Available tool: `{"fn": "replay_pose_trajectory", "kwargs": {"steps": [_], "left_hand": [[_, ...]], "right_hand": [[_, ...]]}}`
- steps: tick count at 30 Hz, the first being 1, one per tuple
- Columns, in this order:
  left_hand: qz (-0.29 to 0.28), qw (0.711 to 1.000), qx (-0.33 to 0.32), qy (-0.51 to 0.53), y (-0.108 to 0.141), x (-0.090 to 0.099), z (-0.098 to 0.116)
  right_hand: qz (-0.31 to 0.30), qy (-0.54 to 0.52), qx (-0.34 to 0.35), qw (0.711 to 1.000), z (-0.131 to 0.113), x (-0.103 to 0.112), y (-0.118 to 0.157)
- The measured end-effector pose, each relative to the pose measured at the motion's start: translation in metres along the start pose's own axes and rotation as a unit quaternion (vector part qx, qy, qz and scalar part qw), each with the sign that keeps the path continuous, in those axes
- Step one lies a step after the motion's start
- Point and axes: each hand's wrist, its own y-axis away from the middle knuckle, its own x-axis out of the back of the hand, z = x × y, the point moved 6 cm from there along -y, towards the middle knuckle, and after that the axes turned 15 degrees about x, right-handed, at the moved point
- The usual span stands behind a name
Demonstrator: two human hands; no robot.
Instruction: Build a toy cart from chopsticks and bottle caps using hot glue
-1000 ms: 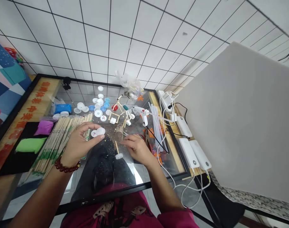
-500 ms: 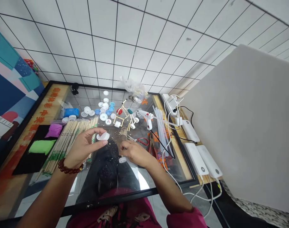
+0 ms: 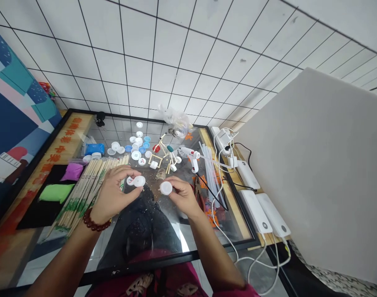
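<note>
My left hand pinches a white bottle cap between thumb and fingers; a second white cap with a red mark shows just behind it. Facing it across a small gap, my right hand grips another white bottle cap, its round face turned up. Whether a stick is fixed to that cap is hidden by my fingers. Beyond my hands lie loose white and blue caps and small stick-and-cap models with a red and a green piece.
A white hot glue gun lies right of the models, near clear glue sticks and pliers. Bundled wooden sticks lie left, beside green clay and purple clay. White cables run along the right edge.
My right hand has risen and turned, bringing its cap up level with the left hand's and face-up. My left hand has barely moved; its cap has tilted to show more of its face.
</note>
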Motion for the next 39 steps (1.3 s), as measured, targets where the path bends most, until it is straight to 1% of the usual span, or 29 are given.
{"fn": "replay_pose_trajectory", "kwargs": {"steps": [1, 2, 4, 5, 7, 11, 15, 19, 22, 26, 29, 32, 35, 39], "left_hand": [[0.038, 0.998, -0.025, -0.039, 0.002, 0.002, 0.004], [0.071, 0.994, -0.046, -0.068, 0.003, 0.004, 0.008], [0.105, 0.987, -0.077, -0.099, 0.006, 0.004, 0.013], [0.109, 0.985, -0.086, -0.105, 0.007, 0.003, 0.014], [0.109, 0.983, -0.095, -0.110, 0.008, 0.001, 0.014], [0.110, 0.983, -0.087, -0.121, 0.008, -0.001, 0.010], [0.111, 0.978, -0.098, -0.146, 0.009, -0.003, 0.011], [0.116, 0.971, -0.122, -0.172, 0.012, -0.004, 0.015], [0.123, 0.966, -0.126, -0.188, 0.013, -0.005, 0.016], [0.134, 0.960, -0.144, -0.199, 0.015, -0.006, 0.016], [0.144, 0.956, -0.159, -0.198, 0.015, -0.005, 0.018], [0.143, 0.957, -0.164, -0.192, 0.014, -0.004, 0.019], [0.149, 0.955, -0.166, -0.193, 0.014, -0.004, 0.020], [0.147, 0.954, -0.168, -0.200, 0.014, -0.004, 0.018]], "right_hand": [[0.052, -0.036, -0.037, 0.997, 0.006, -0.001, 0.002], [0.107, -0.075, -0.074, 0.989, 0.012, -0.003, 0.005], [0.192, -0.147, -0.129, 0.962, 0.023, -0.010, 0.009], [0.216, -0.172, -0.143, 0.950, 0.026, -0.014, 0.010], [0.235, -0.196, -0.150, 0.940, 0.027, -0.020, 0.007], [0.246, -0.176, -0.120, 0.946, 0.013, -0.025, -0.006], [0.220, -0.156, -0.093, 0.958, -0.001, -0.037, -0.015], [0.197, -0.170, -0.077, 0.963, 0.000, -0.052, -0.019], [0.196, -0.163, -0.069, 0.965, 0.005, -0.056, -0.020], [0.183, -0.149, -0.063, 0.970, 0.008, -0.055, -0.020], [0.170, -0.118, -0.056, 0.977, 0.005, -0.050, -0.020], [0.163, -0.095, -0.047, 0.981, 0.000, -0.044, -0.020], [0.166, -0.109, -0.042, 0.979, -0.002, -0.044, -0.021], [0.172, -0.132, -0.037, 0.976, 0.000, -0.049, -0.022]]}}
